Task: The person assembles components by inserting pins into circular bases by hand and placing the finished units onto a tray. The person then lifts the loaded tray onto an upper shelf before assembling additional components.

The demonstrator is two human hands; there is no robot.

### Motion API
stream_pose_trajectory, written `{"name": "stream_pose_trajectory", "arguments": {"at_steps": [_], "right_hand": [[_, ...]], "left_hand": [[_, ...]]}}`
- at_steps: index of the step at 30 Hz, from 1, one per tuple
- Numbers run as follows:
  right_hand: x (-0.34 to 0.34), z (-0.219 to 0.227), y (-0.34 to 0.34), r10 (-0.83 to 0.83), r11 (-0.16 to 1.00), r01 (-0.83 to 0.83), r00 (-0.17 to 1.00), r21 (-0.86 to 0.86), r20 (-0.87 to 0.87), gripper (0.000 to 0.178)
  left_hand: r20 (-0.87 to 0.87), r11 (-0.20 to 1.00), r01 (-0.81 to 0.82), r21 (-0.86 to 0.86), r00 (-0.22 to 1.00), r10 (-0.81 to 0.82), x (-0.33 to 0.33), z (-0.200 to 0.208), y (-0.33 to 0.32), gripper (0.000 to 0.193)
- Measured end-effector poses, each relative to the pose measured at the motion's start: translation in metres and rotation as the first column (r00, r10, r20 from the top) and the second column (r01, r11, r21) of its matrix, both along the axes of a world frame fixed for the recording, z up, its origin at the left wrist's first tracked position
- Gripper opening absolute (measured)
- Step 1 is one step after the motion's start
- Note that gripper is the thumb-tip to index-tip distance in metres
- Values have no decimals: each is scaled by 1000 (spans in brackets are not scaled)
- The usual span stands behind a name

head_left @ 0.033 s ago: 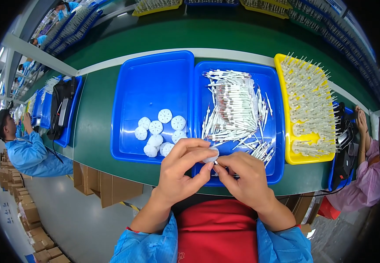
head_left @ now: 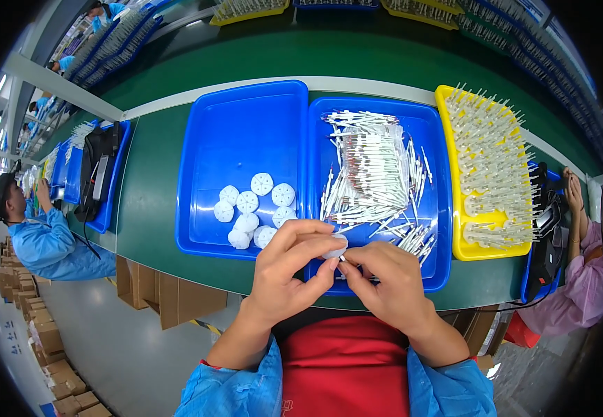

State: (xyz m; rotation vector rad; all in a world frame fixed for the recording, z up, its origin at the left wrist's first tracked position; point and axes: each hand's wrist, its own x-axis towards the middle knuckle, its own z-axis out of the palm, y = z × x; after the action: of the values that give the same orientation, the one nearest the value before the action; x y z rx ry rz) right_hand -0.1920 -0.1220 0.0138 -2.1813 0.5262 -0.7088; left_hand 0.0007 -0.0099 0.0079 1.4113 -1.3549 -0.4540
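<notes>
My left hand (head_left: 289,271) holds a round white plastic piece (head_left: 337,247) between thumb and fingers, over the near edge of the right blue tray (head_left: 442,208). Close against it, my right hand (head_left: 393,279) is closed in a pinch. A small white tip (head_left: 343,258) shows at its fingertips, probably the end of a thin stick; most of it is hidden. That tray carries a heap of thin white sticks (head_left: 374,163) with dark ends, some in a clear bag. In the left blue tray (head_left: 242,125) lie several similar round white pieces (head_left: 247,201) with slots in their faces.
At the right, a yellow tray (head_left: 492,251) holds rows of upright sticks. Dark devices (head_left: 100,167) sit in a blue tray on the left. Co-workers sit on both sides, one in a blue smock (head_left: 48,243), one in pink (head_left: 572,292). Cardboard boxes (head_left: 183,299) stand below the green bench.
</notes>
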Motion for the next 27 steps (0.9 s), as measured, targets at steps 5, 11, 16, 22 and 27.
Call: {"name": "stream_pose_trajectory", "arguments": {"at_steps": [5, 11, 16, 22, 27], "right_hand": [[0, 1, 3, -4, 999, 3, 999, 43, 32, 22], [2, 0, 5, -7, 997, 1, 997, 83, 73, 21], [3, 3, 0, 6, 977, -12, 1000, 213, 28, 20], [13, -6, -16, -78, 972, 19, 967, -236, -243, 25], [7, -7, -18, -66, 963, -19, 951, -269, -302, 16]], "left_hand": [[-81, 999, -49, 20, 995, 51, -4, 1, 2, 34], [-172, 997, -73, -20, 983, 69, -4, -10, 6, 33], [-158, 997, -66, -50, 986, 58, -3, -11, 6, 25], [-25, 986, -162, 26, 986, 163, 5, -12, 10, 15], [-412, 986, -149, 78, 895, 168, 0, -10, 10, 17]]}}
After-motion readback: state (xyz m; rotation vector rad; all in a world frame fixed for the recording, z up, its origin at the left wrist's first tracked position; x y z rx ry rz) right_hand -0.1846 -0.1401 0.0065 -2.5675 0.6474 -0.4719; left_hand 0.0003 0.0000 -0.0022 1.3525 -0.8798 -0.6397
